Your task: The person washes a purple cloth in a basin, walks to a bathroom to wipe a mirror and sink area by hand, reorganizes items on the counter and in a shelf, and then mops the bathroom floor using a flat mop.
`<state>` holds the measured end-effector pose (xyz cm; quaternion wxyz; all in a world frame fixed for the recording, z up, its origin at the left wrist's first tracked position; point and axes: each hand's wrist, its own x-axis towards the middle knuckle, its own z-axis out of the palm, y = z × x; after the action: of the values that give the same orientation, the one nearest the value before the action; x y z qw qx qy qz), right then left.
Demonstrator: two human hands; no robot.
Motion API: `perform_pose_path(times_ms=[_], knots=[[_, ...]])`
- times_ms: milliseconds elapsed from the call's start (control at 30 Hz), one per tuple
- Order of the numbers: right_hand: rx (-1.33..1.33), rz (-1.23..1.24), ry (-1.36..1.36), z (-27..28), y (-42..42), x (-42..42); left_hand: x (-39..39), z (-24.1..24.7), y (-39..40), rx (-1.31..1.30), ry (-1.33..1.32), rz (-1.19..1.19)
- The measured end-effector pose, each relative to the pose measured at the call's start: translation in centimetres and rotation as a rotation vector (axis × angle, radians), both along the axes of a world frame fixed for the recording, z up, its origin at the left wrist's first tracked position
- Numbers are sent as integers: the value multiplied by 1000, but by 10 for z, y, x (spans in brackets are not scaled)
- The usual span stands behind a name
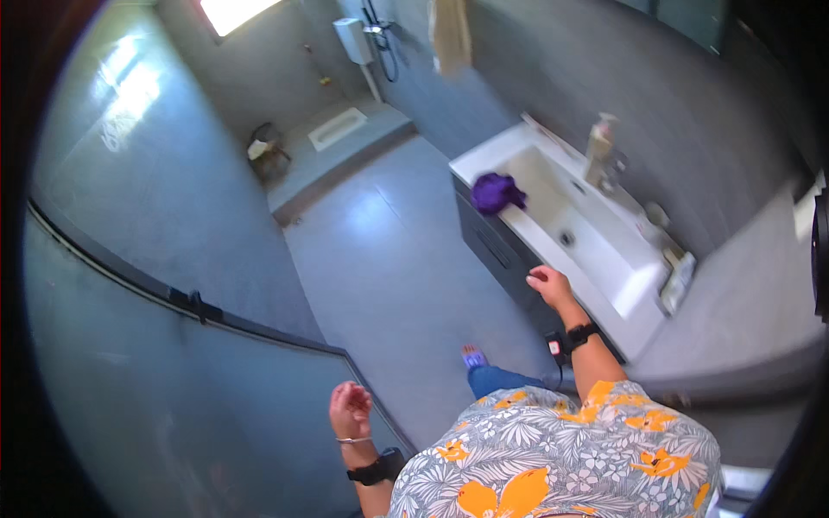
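Observation:
My left hand (350, 409) is raised beside the frosted glass door, its fingers curled and no object seen in it. Over the front edge of the vanity hovers my right hand (548, 285), fingers bent, with nothing visible between them. A crumpled purple cloth (495, 193) lies over the front rim of the white washbasin (586, 246), beyond my right hand. Behind the basin stand a pump bottle (600, 146) and a metal faucet (612, 175), both somewhat blurred.
A glass door (162, 388) with a dark frame runs along the left. A raised step (343, 168) with a squat toilet (337, 129) crosses the far end. Grey floor (388, 272) lies between door and vanity. A towel (451, 35) hangs on the wall.

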<state>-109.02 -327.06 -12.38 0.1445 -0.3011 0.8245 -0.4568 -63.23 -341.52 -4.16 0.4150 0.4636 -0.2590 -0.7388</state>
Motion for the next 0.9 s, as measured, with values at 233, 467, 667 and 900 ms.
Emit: perform_pose_path(times_ms=[233, 467, 667, 900], knots=[[402, 6, 373, 15, -191, -93, -24, 11, -128, 91, -130, 135], [819, -168, 641, -10, -293, -137, -10, -22, -281, 237, -102, 322], [486, -187, 629, -2, -332, -127, 2, -113, -497, 280, -30, -223], [-88, -579, -63, 79, -343, -86, -300, -14, -706, -268, -109, -613]])
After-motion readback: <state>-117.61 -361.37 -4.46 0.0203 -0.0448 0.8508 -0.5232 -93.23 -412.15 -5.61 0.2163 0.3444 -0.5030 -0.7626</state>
